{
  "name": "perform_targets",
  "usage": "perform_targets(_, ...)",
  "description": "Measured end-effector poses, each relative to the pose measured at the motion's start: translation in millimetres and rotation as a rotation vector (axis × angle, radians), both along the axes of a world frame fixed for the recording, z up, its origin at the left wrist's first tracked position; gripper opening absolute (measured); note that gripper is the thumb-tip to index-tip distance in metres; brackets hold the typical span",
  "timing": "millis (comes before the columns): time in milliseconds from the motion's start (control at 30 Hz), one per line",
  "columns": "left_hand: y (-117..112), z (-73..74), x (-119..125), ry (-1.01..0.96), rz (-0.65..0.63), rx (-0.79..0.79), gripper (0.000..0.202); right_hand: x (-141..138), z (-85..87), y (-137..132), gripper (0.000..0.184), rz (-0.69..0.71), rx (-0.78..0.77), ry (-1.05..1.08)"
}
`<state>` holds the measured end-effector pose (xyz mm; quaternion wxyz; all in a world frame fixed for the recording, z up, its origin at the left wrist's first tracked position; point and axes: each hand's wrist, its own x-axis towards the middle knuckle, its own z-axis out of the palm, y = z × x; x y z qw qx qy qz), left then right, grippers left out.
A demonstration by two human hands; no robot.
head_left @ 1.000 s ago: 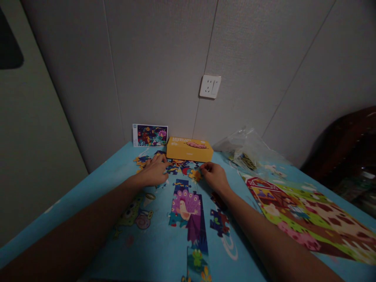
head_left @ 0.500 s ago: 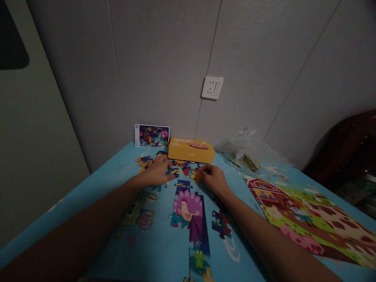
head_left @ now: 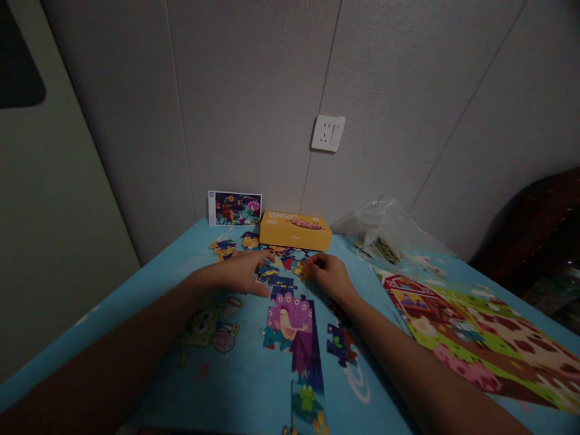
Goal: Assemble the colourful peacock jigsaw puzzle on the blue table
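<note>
My right hand (head_left: 330, 277) pinches a yellow-orange puzzle piece (head_left: 301, 270) beside other loose pieces. My left hand (head_left: 243, 272) is over the table, thumb and fingers apart, right by a dark blue puzzle piece (head_left: 268, 274); whether its fingertips touch that piece is hard to see. Just below lies a joined strip of puzzle with a purple peacock (head_left: 290, 317), running down to a green frog (head_left: 307, 399). A small dark blue and red joined section (head_left: 341, 345) lies to the right of the strip, near my right forearm.
Behind the loose pieces stands a yellow box (head_left: 294, 232), with a picture card (head_left: 235, 209) leaning on the wall to its left. A clear plastic bag (head_left: 383, 232) holds more pieces. At right lies a farm-scene puzzle (head_left: 475, 338) on the blue cloth (head_left: 217, 386).
My left hand has drawn closer to me, its fingers now more curled. The dark blue piece beside it has shifted down and turned, nearer the peacock strip. My right hand stays in place.
</note>
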<state>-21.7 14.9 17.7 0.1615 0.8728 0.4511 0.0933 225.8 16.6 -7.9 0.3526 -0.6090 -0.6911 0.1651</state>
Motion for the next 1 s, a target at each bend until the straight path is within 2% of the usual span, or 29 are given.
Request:
perform_targets(33,0,0.6,-3,0.03,-0.014,-0.002,0.069,0,-0.2,0,0.02,0.003,-0.002,-0.001)
perform_targets(100,1,1.4,-9,0.079,-0.023,0.018,0.06,0,-0.4,0,0.02,0.015,-0.008,0.002)
perform_targets(300,1,4.2,-8,0.121,0.053,0.082,0.049,0,0.1,0,0.02,0.021,-0.032,0.011)
perform_targets(367,0,3.7,-3,0.083,-0.003,0.111,0.049,0,-0.2,0,0.02,0.029,-0.036,0.016)
perform_targets(467,0,0.5,1,0.025,-0.157,0.103,0.044,1,-0.9,0,0.019,0.034,-0.038,0.02)
perform_targets(533,1,-1.3,1,0.002,-0.2,0.102,0.041,0,-1.2,1,0.018,0.03,-0.037,0.013)
perform_targets(800,-1,3.8,-4,-0.022,-0.183,0.069,0.032,1,-2.3,1,0.018,0.052,-0.044,0.017)
perform_targets(1000,2,-1.1,-2,-0.075,-0.209,0.054,0.026,1,-4.1,2,0.016,0.064,-0.039,0.012)
